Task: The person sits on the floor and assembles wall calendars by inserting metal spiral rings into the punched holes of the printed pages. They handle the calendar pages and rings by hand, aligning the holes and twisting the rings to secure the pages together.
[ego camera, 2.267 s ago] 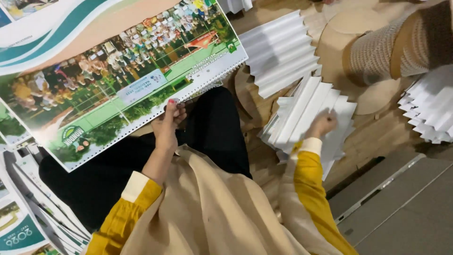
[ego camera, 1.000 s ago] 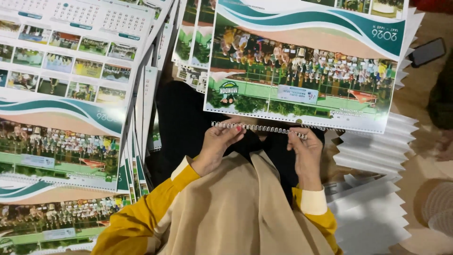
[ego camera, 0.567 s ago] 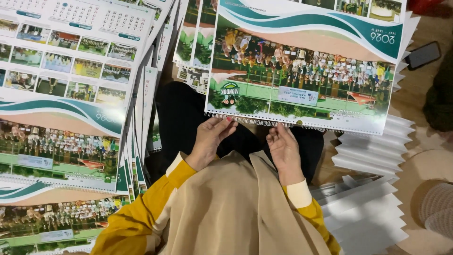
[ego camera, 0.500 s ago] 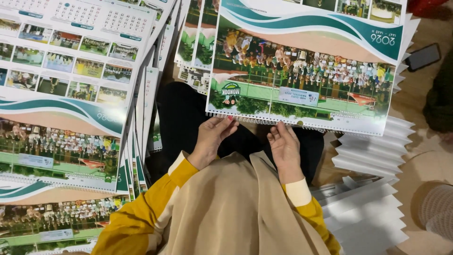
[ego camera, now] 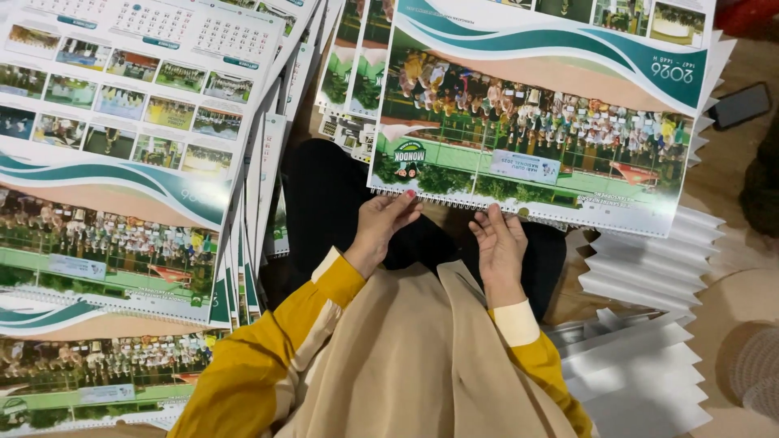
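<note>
Bright, even indoor light; soft shadows, mild glare, slightly soft focus.

Both hands, the left hand (ego camera: 388, 221) and the right hand (ego camera: 497, 243), rest at the near edge of a large printed calendar (ego camera: 535, 122) that covers the space ahead. A fanned stack of calendars (ego camera: 122, 186) blocks the whole left side. To the right, a stack of white folded cards (ego camera: 649, 268) and more white sheets (ego camera: 641, 381) crowd the floor. Open room remains only over the dark lap (ego camera: 341, 203) between the stacks and on the bare wooden floor (ego camera: 730, 186) at far right, near a dark phone (ego camera: 740, 104).
</note>
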